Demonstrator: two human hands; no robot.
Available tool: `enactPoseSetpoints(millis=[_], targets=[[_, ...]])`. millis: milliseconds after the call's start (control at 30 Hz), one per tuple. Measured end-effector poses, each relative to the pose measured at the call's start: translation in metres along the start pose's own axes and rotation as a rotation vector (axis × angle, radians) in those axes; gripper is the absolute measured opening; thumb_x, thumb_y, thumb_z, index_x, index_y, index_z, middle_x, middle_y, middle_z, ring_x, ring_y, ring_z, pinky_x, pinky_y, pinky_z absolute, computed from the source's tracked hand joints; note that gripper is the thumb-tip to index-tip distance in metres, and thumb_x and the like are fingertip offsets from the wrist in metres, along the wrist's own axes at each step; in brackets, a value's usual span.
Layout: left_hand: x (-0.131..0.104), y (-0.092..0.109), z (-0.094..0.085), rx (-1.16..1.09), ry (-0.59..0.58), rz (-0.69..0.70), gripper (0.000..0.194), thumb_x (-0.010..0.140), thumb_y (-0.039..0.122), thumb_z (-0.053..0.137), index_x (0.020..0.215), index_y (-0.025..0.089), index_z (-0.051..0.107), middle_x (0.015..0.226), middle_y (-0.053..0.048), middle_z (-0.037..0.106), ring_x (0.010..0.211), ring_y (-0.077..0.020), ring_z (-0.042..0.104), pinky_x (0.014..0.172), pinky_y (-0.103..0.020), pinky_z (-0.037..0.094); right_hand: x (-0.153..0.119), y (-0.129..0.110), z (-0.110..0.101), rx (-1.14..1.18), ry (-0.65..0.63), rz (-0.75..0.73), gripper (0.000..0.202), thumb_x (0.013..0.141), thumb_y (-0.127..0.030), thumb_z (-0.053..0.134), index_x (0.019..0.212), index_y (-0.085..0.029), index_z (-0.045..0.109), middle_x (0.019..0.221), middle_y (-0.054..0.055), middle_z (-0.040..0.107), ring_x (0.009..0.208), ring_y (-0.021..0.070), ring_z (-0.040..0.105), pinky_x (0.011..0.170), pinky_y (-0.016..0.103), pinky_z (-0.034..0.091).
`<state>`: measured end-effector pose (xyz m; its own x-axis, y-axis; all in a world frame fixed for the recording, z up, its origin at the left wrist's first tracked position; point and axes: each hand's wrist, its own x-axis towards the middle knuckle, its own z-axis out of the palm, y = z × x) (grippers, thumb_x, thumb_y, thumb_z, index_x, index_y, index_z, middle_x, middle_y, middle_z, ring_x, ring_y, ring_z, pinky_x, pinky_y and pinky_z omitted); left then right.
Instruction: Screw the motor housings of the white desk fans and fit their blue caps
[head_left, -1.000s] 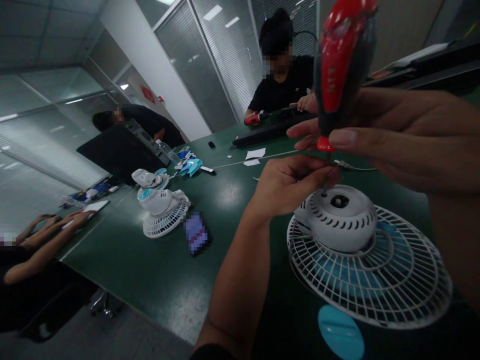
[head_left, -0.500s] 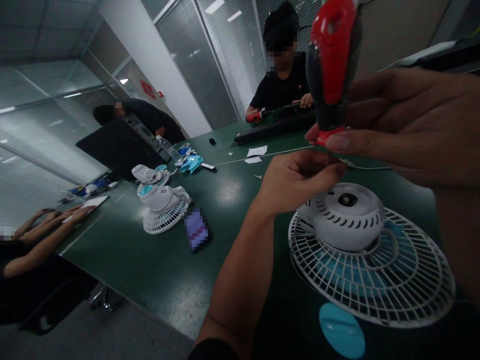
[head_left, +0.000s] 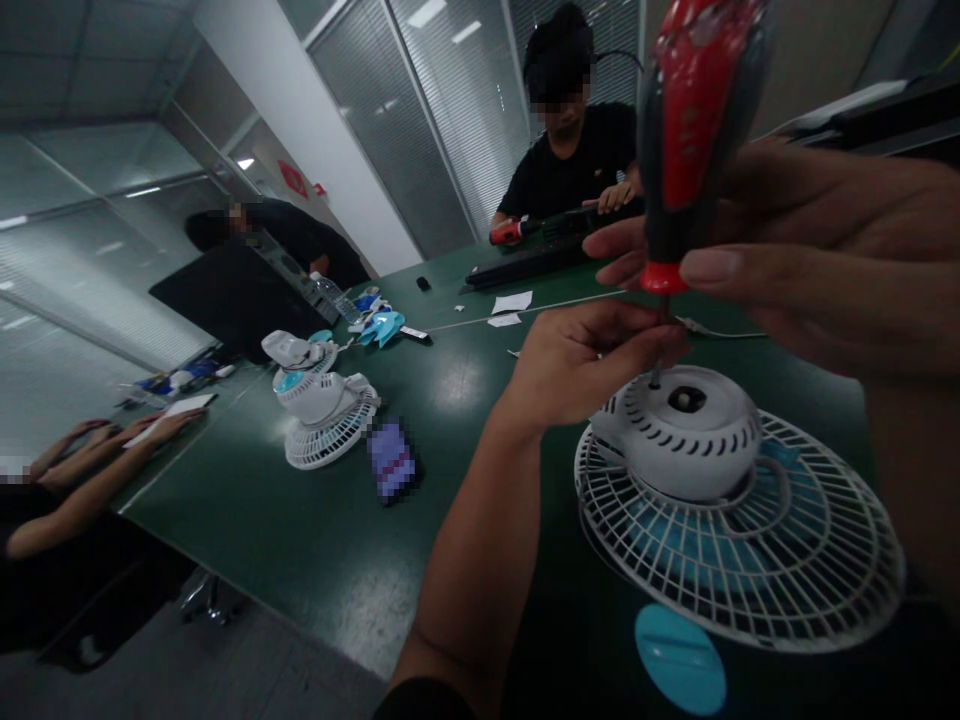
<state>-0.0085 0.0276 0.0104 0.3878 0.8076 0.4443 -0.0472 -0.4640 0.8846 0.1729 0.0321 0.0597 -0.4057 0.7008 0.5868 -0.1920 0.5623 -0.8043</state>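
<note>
A screwdriver [head_left: 686, 120] with a red and black handle stands nearly upright over a white fan [head_left: 697, 440]. My right hand [head_left: 817, 250] has its thumb and fingers about the lower handle, the fingers somewhat loosened. Pinched between the thumb and fingertips of my left hand [head_left: 592, 360] is the screwdriver's thin shaft. Its tip goes into a hole near the rim of the fan's motor housing. The fan lies face down on its wire guard [head_left: 832, 590], with blue blades showing through. Near the guard's front edge sits a blue oval cap [head_left: 681, 660].
Two more small fans [head_left: 330, 420] rest on the green table [head_left: 457, 400], beside a phone [head_left: 393, 460]. Farther back are paper scraps [head_left: 513, 302], blue parts [head_left: 382, 326] and a bottle [head_left: 334, 295]. A co-worker [head_left: 570, 150] sits opposite with a red tool; others are at left.
The screwdriver's handle has turned and shifted slightly right, and its tip now shows in the housing hole. My right fingers have spread a little; my left hand has hardly moved.
</note>
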Motion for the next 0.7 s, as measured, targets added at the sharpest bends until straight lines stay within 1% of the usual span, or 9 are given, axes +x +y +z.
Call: enactPoseSetpoints(millis=[67,100,200,267,333,433,500,600,700], targets=[[-0.001,0.001,-0.001,0.0,-0.048,0.01,0.032,0.088,0.049,0.077,0.093,0.017,0.076,0.086,-0.004,0.078,0.08,-0.0151,0.075,0.078,-0.028,0.061,0.0,0.003,-0.003,0.023,-0.02,0.016,0.036,0.083,-0.038,0.082,0.118,-0.035,0.076,0.122,-0.007,0.076,0.117,0.0151,0.073,0.094,0.022,0.065],[-0.001,0.002,-0.001,0.002,-0.069,0.007,0.029,0.09,0.046,0.075,0.094,0.018,0.076,0.088,-0.004,0.079,0.082,-0.0154,0.075,0.079,-0.028,0.062,0.0,0.004,-0.005,-0.01,-0.021,0.0,0.038,0.084,-0.038,0.081,0.122,-0.034,0.076,0.123,-0.006,0.076,0.116,0.0157,0.074,0.095,0.023,0.066],[-0.001,0.007,0.002,0.006,-0.071,-0.007,0.02,0.092,0.038,0.072,0.093,0.018,0.075,0.09,-0.004,0.078,0.082,-0.0155,0.076,0.079,-0.028,0.062,0.0,0.007,-0.006,-0.153,-0.001,-0.077,0.04,0.088,-0.033,0.078,0.128,-0.032,0.073,0.116,-0.005,0.078,0.102,0.0129,0.077,0.09,0.024,0.067],[-0.001,0.009,0.005,0.021,-0.029,-0.02,0.018,0.089,0.034,0.076,0.09,0.017,0.073,0.088,-0.003,0.078,0.079,-0.0149,0.075,0.077,-0.028,0.062,0.0,0.007,-0.004,-0.165,0.047,-0.086,0.039,0.083,-0.032,0.082,0.121,-0.029,0.075,0.107,-0.005,0.079,0.092,0.0109,0.077,0.082,0.022,0.067],[0.0,0.008,0.007,0.055,0.058,-0.036,0.022,0.083,0.035,0.082,0.087,0.016,0.072,0.083,-0.003,0.076,0.074,-0.0136,0.073,0.073,-0.027,0.061,0.0,0.006,0.0,-0.149,0.126,-0.066,0.042,0.075,-0.033,0.088,0.114,-0.027,0.076,0.1,-0.006,0.079,0.085,0.0106,0.077,0.074,0.02,0.066],[0.001,0.004,0.009,0.102,0.183,-0.052,0.035,0.074,0.043,0.09,0.081,0.015,0.069,0.075,-0.001,0.073,0.066,-0.0119,0.069,0.068,-0.026,0.059,0.0,0.004,0.004,-0.148,0.226,-0.048,0.047,0.065,-0.031,0.094,0.106,-0.025,0.072,0.094,-0.006,0.079,0.081,0.0116,0.077,0.066,0.019,0.065],[0.002,0.003,0.009,0.122,0.211,-0.043,0.04,0.071,0.048,0.091,0.079,0.015,0.069,0.073,-0.001,0.072,0.064,-0.0114,0.067,0.067,-0.026,0.059,0.001,0.005,0.007,-0.139,0.251,-0.044,0.048,0.062,-0.027,0.095,0.101,-0.024,0.069,0.091,-0.005,0.078,0.081,0.0118,0.077,0.066,0.02,0.065],[0.002,0.004,0.009,0.134,0.191,-0.041,0.039,0.073,0.049,0.089,0.081,0.016,0.071,0.072,0.0,0.073,0.064,-0.011,0.067,0.065,-0.025,0.058,0.002,0.006,0.008,-0.122,0.216,-0.056,0.049,0.062,-0.03,0.095,0.101,-0.022,0.067,0.09,-0.005,0.077,0.08,0.0097,0.075,0.068,0.019,0.064],[0.001,0.005,0.007,0.093,0.13,-0.053,0.034,0.081,0.047,0.084,0.081,0.016,0.071,0.075,-0.002,0.075,0.067,-0.0118,0.069,0.067,-0.025,0.059,0.002,0.004,0.006,-0.098,0.103,-0.053,0.042,0.075,-0.034,0.088,0.113,-0.024,0.07,0.104,-0.005,0.078,0.093,0.0086,0.075,0.083,0.02,0.064]])
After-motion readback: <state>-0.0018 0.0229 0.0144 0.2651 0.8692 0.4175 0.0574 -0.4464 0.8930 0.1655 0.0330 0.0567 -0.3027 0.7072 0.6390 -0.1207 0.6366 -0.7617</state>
